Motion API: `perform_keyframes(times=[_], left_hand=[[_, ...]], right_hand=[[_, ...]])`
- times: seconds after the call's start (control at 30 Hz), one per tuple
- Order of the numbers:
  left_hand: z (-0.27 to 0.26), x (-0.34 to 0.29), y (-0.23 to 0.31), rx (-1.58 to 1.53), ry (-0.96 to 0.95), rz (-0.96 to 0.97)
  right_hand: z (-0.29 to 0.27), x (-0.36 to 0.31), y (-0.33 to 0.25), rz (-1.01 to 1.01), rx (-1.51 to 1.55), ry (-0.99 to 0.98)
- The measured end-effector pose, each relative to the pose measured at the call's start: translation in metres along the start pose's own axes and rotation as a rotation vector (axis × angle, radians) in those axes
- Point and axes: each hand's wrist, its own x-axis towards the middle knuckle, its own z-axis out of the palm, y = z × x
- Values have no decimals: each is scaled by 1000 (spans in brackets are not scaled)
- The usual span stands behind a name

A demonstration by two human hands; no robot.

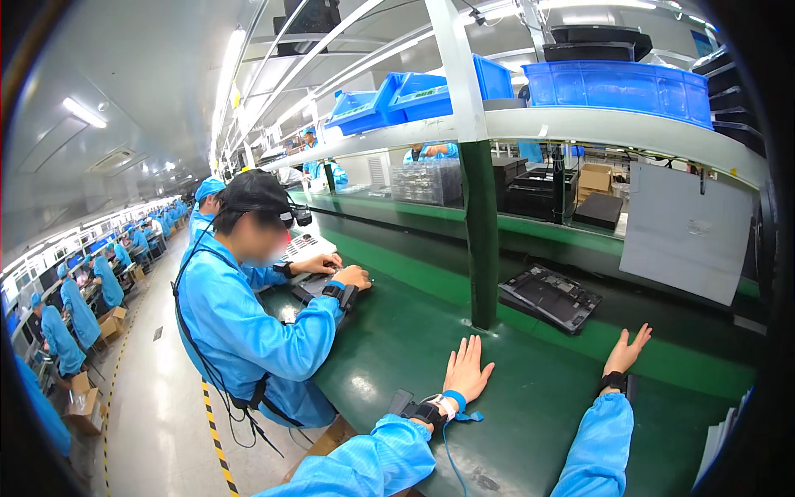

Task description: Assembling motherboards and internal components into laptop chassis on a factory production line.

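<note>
My left hand (469,369) lies palm down on the green bench top (389,364), fingers stretched out and nothing in it. A blue strap and a black band circle that wrist, and a thin blue cord hangs from it. Farther right, my right hand (627,351) is held with fingers apart, holding nothing. Beyond my hands lies an open black device housing (551,296) with inner parts showing, on the dark strip behind the bench top. The right hand is nearest to it, not touching. A dark flat object, partly hidden, sits beside my right wrist.
A green-wrapped post (479,236) rises between me and the housing. At my left, a person in blue works on a dark device (313,286). Blue bins (617,89) stand on the shelf overhead. A white board (687,232) hangs at the right.
</note>
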Motion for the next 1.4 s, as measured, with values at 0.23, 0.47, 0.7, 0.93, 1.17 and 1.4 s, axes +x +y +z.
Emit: perform_keyframes(times=[0.23,0.47,0.7,0.93,1.17,1.4], left_hand=[[5,1,3,185,-29,-42],[7,0,4,249,-43,-83],[9,-4,6,273,-31,-134],[11,-16,10,306,7,-156],[3,-30,16,226,88,-112],[-6,-39,34,89,278,106]], right_hand=[[-32,-27,-57,-347,-465,-56],[-62,-54,-101,-322,-882,-357],[-80,-68,-98,-230,-935,-569],[-103,-81,-122,-195,-990,-617],[-118,-90,-130,-273,-1004,-476],[-125,-101,-127,-480,-890,-344]])
